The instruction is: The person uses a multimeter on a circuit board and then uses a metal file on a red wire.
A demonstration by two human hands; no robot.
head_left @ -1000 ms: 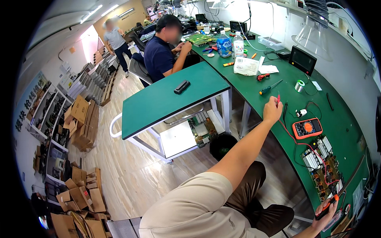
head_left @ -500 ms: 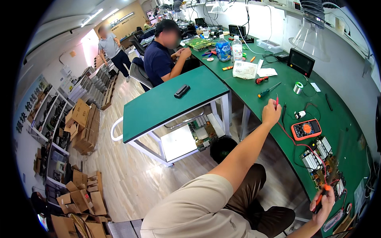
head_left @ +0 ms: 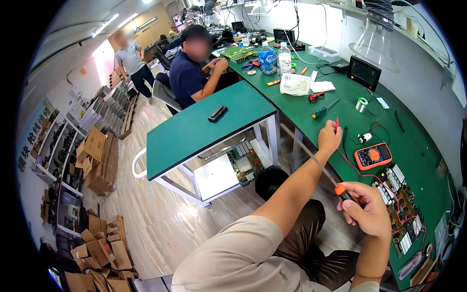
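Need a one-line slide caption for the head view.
Left hand holds a red probe, right hand a long-shafted tool; multimeter and circuit board lie on the green bench.

Long, glowing white tube lights (head_left: 105,25) are fixed to the white ceiling (head_left: 73,30) above a pale, marble-patterned floor (head_left: 155,214). A plain white wall (head_left: 425,92) is lined by a long green counter (head_left: 416,131), beside which a white-framed, green-topped cart (head_left: 194,134) is placed. The far end is closed by a tan wall (head_left: 156,32).

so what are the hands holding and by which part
The right hand holds a long screwdriver by its orange-and-black handle. The left hand holds a red probe by its body, partly hidden by the fingers.
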